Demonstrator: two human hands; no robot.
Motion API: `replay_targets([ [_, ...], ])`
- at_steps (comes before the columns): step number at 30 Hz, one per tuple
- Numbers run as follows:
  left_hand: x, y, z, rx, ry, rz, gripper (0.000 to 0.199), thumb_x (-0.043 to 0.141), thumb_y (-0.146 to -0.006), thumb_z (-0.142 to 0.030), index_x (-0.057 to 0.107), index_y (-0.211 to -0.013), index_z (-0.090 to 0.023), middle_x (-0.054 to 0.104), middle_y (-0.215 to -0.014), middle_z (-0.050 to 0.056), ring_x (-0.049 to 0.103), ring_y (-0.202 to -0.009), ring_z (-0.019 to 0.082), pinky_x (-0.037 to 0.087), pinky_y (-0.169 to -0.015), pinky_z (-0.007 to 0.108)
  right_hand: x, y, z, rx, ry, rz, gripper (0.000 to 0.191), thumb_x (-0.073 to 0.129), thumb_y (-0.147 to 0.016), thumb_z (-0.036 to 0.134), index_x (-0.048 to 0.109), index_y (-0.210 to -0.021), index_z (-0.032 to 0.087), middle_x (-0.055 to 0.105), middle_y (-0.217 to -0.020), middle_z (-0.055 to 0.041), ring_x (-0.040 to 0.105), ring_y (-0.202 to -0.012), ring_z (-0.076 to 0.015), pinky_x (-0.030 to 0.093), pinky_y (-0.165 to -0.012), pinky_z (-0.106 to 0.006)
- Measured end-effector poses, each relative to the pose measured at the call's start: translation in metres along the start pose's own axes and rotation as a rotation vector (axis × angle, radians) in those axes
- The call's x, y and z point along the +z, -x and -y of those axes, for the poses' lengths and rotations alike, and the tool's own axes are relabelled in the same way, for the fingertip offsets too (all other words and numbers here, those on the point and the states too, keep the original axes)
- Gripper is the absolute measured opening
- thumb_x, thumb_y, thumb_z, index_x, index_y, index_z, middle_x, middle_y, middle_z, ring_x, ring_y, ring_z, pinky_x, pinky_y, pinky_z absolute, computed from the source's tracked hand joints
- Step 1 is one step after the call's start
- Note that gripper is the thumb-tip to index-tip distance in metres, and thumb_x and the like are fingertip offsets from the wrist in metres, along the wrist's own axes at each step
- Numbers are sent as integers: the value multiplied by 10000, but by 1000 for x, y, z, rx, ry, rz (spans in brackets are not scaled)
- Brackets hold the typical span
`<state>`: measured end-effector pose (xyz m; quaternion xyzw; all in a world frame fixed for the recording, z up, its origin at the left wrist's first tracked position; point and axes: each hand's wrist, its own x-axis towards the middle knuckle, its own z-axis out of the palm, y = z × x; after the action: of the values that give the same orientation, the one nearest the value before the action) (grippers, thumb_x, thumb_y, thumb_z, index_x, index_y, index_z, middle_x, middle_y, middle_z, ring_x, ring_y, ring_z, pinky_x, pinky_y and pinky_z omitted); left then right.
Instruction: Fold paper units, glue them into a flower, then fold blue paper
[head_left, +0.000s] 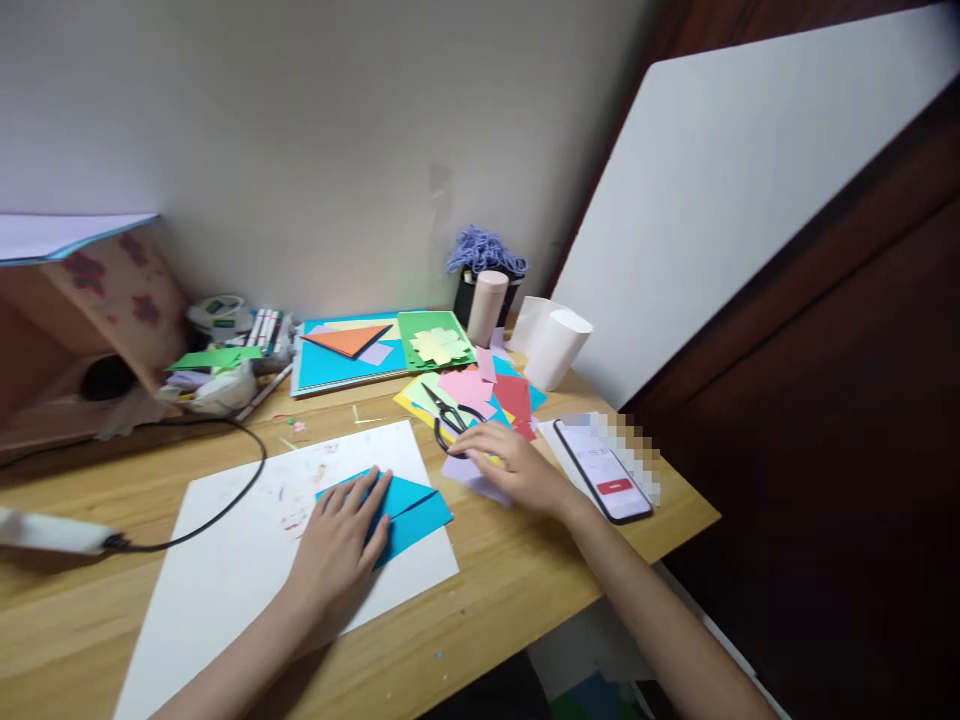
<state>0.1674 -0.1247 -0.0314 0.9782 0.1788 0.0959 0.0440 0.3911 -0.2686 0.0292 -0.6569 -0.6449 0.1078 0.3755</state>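
Observation:
My left hand (347,525) lies flat with spread fingers on a folded blue paper (415,512). The paper has a slit-like fold line and rests on a white sheet (225,560). To the right, my right hand (517,462) has its fingers curled at the black handles of a pair of scissors (450,413). The scissors' blades point away and to the left, over a pile of coloured paper pieces (469,385). My fingers cover part of the handles.
A phone (604,472) lies right of my right hand. Behind are a white paper roll (559,350), a pink cylinder (487,308), stacked coloured paper (352,370) and an orange folded triangle (346,339). A black cable (259,470) crosses the white sheet at left.

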Motion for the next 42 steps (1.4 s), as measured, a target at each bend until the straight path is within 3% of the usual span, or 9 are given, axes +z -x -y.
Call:
replay_targets([
  [4, -6, -1, 3, 6, 59, 7, 455, 332, -894, -333, 382, -1333, -222, 458, -1338, 64, 441, -1138, 235, 325, -957, 420, 56, -41, 3, -145, 107, 182, 236, 461, -874, 244, 671, -978, 213, 623, -929, -67, 578, -862, -174, 469, -737, -287],
  [9, -13, 2, 7, 19, 149, 18, 437, 348, -892, -315, 393, -1323, -253, 446, -1353, 27, 443, -1105, 246, 356, -932, 450, 82, -46, -11, -229, 136, 228, 216, 492, -859, 217, 657, -996, 202, 610, -906, -67, 580, -821, -161, 471, -702, -267],
  [15, -17, 5, 16, 62, 266, 30, 385, 373, -887, -314, 497, -1243, -232, 434, -1358, 66, 415, -1178, 250, 378, -954, 436, 90, -37, -9, -210, 113, 202, 257, 482, -868, 234, 599, -1095, 207, 563, -942, -75, 538, -885, -175, 455, -776, -299],
  [19, -14, 7, 20, 62, 315, 8, 327, 361, -894, -293, 615, -1094, -248, 469, -1321, 76, 502, -1108, 223, 422, -917, 387, 94, -40, -4, -211, 209, 257, 349, 455, -876, 249, 515, -1220, 242, 514, -941, -83, 509, -866, -194, 448, -760, -338],
  [23, -11, 7, 22, -132, 333, -165, 274, 401, -881, -289, 659, -874, -195, 548, -1180, 88, 534, -1029, 205, 437, -877, 361, 96, -42, -4, -211, 274, 294, 414, 444, -881, 295, 438, -1292, 245, 506, -965, -94, 503, -884, -213, 446, -770, -367],
  [25, -11, 6, 23, -244, 297, -241, 207, 458, -856, -299, 618, -898, -175, 564, -1079, 91, 522, -1000, 215, 433, -850, 375, 95, -42, -5, -213, 296, 300, 406, 442, -882, 306, 450, -1281, 237, 510, -979, -98, 506, -892, -216, 446, -778, -370],
  [30, -9, 5, 30, -444, 211, -227, 368, 587, -751, -432, 514, -984, -157, 546, -944, 80, 509, -892, 242, 413, -751, 400, 94, -40, -3, -239, 362, 296, 370, 422, -890, 301, 494, -1234, 187, 525, -985, -109, 514, -894, -219, 444, -786, -371],
  [38, -9, 3, 35, -496, 342, -193, 295, 625, -699, -442, 522, -812, -190, 554, -812, 24, 514, -774, 200, 379, -664, 329, 90, -39, -1, -240, 335, 277, 307, 450, -881, 295, 535, -1159, 195, 542, -988, -97, 527, -883, -211, 447, -771, -357],
  [42, -8, 2, 30, -458, 423, -216, 212, 614, -721, -377, 529, -779, -191, 549, -719, -3, 510, -673, 166, 393, -623, 303, 89, -38, -3, -235, 288, 267, 291, 474, -870, 288, 539, -1144, 214, 546, -988, -87, 530, -890, -205, 446, -773, -353],
])
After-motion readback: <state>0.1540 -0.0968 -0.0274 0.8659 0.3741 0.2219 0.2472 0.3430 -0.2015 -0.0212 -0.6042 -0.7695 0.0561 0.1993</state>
